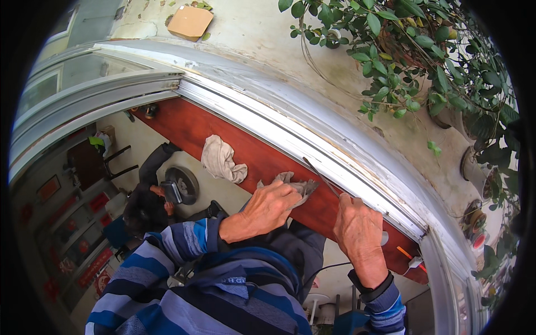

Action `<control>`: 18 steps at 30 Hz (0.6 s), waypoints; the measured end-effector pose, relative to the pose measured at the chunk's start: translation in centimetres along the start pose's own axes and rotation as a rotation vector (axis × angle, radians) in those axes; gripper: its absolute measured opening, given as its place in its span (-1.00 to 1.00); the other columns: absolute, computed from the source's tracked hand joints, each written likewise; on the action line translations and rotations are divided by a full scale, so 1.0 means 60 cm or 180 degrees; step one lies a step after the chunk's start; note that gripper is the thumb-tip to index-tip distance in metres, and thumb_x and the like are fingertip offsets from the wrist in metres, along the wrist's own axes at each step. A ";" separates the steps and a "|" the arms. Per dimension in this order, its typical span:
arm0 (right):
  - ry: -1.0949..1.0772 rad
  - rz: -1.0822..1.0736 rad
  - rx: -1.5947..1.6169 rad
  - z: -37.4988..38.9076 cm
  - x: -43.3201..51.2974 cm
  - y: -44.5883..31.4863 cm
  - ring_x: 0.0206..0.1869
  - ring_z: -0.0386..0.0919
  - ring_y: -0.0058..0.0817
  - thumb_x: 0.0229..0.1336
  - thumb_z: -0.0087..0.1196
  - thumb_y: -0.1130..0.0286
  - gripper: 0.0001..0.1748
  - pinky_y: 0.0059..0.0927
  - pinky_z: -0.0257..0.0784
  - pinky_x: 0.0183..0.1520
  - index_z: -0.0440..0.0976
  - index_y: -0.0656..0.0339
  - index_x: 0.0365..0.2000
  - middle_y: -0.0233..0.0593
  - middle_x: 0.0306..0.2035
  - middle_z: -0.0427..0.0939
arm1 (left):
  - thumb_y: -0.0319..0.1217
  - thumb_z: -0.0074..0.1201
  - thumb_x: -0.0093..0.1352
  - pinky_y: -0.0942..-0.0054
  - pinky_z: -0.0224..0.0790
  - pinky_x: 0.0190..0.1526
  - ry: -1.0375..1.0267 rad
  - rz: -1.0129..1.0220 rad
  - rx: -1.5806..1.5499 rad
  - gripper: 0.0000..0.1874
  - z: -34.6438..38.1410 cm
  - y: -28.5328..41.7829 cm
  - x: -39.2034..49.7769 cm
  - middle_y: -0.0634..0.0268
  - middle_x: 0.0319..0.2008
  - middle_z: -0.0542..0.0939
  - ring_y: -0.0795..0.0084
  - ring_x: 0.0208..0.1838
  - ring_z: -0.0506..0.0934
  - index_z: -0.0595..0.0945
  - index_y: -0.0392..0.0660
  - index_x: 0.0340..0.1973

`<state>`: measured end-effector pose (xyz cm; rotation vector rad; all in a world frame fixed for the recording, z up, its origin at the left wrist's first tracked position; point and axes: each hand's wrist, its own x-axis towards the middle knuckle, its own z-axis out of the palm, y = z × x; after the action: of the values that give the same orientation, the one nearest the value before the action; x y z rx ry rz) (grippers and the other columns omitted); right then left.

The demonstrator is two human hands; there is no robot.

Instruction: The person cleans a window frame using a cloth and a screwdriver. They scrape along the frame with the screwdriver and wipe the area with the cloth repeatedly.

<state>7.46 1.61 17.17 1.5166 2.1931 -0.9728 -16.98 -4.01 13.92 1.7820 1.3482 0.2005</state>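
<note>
My left hand (270, 207) is closed on a crumpled grey cloth (307, 188), which spreads past my fingers over the red-brown windowsill board (268, 155). In my right hand (359, 224) is a thin metal rod tool (321, 178). Its slightly widened tip lies over the near edge of the white sliding-window track (284, 130); I cannot tell whether they touch. My fist hides the tool's other end. A small whitish object (384, 238) shows beside my right hand, partly covered. Left of my left hand, a beige cloth (222, 159) lies bunched on the board.
At the board's right end are an orange stick (404, 252) and a white plug-like piece (415, 262). Sliding glass panes (100, 65) stand at the left. Potted plants (402, 54) and a cardboard box (190, 21) are outside. Indoors, another person (146, 205) sits by a round basin (187, 184).
</note>
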 end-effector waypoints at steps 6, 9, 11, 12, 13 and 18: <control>0.0044 0.0082 -0.0026 0.030 0.018 -0.011 -0.30 0.72 -0.03 0.26 0.17 0.45 -0.93 -0.08 0.61 -0.18 0.57 0.23 -0.32 0.01 -0.39 0.68 | -0.64 0.31 0.16 0.10 0.58 -0.10 0.0116 -0.0046 -0.0061 -0.58 -0.038 -0.014 -0.018 0.20 -0.09 0.65 0.02 -0.07 0.60 0.70 -0.18 -0.03; 0.0075 0.0066 -0.0059 0.021 0.003 0.001 -0.37 0.72 -0.03 0.26 0.17 0.45 -0.86 -0.09 0.61 -0.28 0.60 0.28 -0.20 0.00 -0.40 0.66 | -0.64 0.32 0.15 0.12 0.57 -0.11 0.0280 0.0095 -0.0051 -0.56 -0.060 -0.019 -0.010 0.21 -0.09 0.65 0.04 -0.09 0.59 0.69 -0.18 -0.03; 0.0148 0.0082 -0.0033 0.009 -0.018 0.009 -0.42 0.72 -0.03 0.28 0.16 0.45 -0.80 -0.08 0.60 -0.34 0.62 0.30 -0.13 -0.01 -0.41 0.65 | -0.65 0.31 0.15 0.12 0.56 -0.12 0.0378 0.0214 -0.0039 -0.55 -0.070 -0.015 -0.006 0.21 -0.09 0.64 0.06 -0.11 0.59 0.69 -0.18 -0.02; 0.0177 0.0136 0.0008 0.001 -0.029 0.012 -0.42 0.72 -0.02 0.31 0.16 0.44 -0.79 -0.06 0.58 -0.35 0.63 0.29 -0.10 -0.01 -0.41 0.65 | -0.65 0.30 0.15 0.13 0.56 -0.12 0.0419 0.0282 -0.0019 -0.55 -0.071 -0.012 -0.002 0.21 -0.08 0.63 0.06 -0.11 0.58 0.69 -0.18 -0.01; 0.0312 0.0129 0.0082 -0.005 -0.039 0.013 -0.42 0.71 -0.02 0.33 0.15 0.44 -0.78 -0.05 0.57 -0.36 0.63 0.29 -0.08 -0.02 -0.41 0.65 | -0.65 0.29 0.15 0.13 0.55 -0.13 0.0447 0.0335 0.0015 -0.55 -0.072 -0.011 0.002 0.20 -0.08 0.62 0.06 -0.12 0.58 0.68 -0.19 -0.01; 0.0323 0.0320 0.0250 -0.026 -0.059 0.009 -0.44 0.68 -0.01 0.35 0.14 0.44 -0.77 -0.04 0.51 -0.38 0.64 0.30 -0.05 -0.05 -0.43 0.63 | -0.65 0.23 0.20 0.16 0.54 -0.13 0.0604 0.0559 0.0764 -0.58 -0.046 -0.037 0.033 0.15 -0.06 0.58 0.09 -0.12 0.58 0.68 -0.18 0.00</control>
<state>9.56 0.32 20.19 1.7295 2.1451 -0.9806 -19.33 -0.78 13.32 2.1302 1.3943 0.3213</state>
